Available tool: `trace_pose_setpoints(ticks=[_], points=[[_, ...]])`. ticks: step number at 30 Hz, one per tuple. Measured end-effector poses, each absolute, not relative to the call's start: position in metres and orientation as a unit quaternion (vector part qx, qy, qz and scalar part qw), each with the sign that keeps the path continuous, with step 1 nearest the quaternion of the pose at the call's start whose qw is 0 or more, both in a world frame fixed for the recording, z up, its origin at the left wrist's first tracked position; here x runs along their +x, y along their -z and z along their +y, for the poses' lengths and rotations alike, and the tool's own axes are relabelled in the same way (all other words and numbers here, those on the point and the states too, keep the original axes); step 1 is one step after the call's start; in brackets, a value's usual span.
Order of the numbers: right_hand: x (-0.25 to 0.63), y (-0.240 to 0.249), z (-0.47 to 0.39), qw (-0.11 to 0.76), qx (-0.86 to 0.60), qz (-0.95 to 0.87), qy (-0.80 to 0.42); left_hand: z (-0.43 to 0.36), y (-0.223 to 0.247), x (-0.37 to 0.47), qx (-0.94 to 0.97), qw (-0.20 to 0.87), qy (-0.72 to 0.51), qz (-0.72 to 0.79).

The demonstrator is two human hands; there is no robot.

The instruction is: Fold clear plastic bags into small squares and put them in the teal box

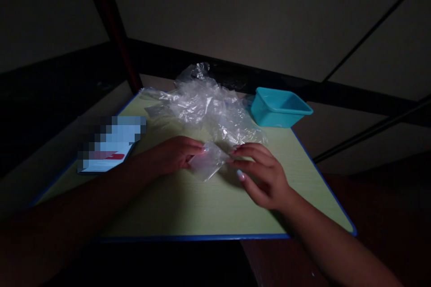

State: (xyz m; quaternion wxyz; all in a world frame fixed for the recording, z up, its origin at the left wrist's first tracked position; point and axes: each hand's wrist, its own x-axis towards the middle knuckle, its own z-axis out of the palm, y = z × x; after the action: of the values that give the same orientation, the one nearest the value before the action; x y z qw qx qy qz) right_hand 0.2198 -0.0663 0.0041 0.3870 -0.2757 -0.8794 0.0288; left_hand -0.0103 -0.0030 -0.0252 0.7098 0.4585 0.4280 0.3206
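Observation:
A small folded square of clear plastic, likely a plastic bag [209, 162], is held above the table by my left hand [178, 154], its thumb and fingers pinching the left edge. To the right is my right hand [264, 172], its fingers spread and thumb apart, the fingertips close to the square's right edge. Whether those fingertips touch the plastic I cannot tell. Just beyond both hands lies a loose heap of crumpled clear plastic bags [205, 105].
The pale green table [215, 215] has a blue edge. At its back right corner stands a turquoise plastic basket [278, 116]. A lit screen device [114, 148], partly blurred out, lies on the left side. A wall [235, 13] rises behind the table.

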Motion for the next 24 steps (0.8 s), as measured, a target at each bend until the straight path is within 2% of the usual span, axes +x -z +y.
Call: trace_pose_setpoints(ticks=[6, 9, 11, 17, 24], points=[[0.211, 0.027, -0.044, 0.419, -0.388, -0.761, -0.309, -0.006, 0.027, -0.008, 0.438, 0.729, -0.268, 0.452], [0.206, 0.041, -0.036, 0.401, -0.396, -0.664, -0.491, -0.010, 0.027, -0.006, 0.454, 0.715, -0.255, 0.467], [0.203, 0.044, -0.033, 0.384, -0.390, -0.627, -0.555, -0.013, 0.027, -0.005, 0.471, 0.710, -0.244, 0.463], [0.199, 0.039, -0.034, 0.373, -0.391, -0.598, -0.593, -0.018, 0.028, -0.001, 0.487, 0.699, -0.239, 0.467], [0.203, 0.041, -0.028, 0.412, -0.410, -0.589, -0.562, -0.020, 0.024, -0.001, 0.478, 0.719, -0.245, 0.441]])
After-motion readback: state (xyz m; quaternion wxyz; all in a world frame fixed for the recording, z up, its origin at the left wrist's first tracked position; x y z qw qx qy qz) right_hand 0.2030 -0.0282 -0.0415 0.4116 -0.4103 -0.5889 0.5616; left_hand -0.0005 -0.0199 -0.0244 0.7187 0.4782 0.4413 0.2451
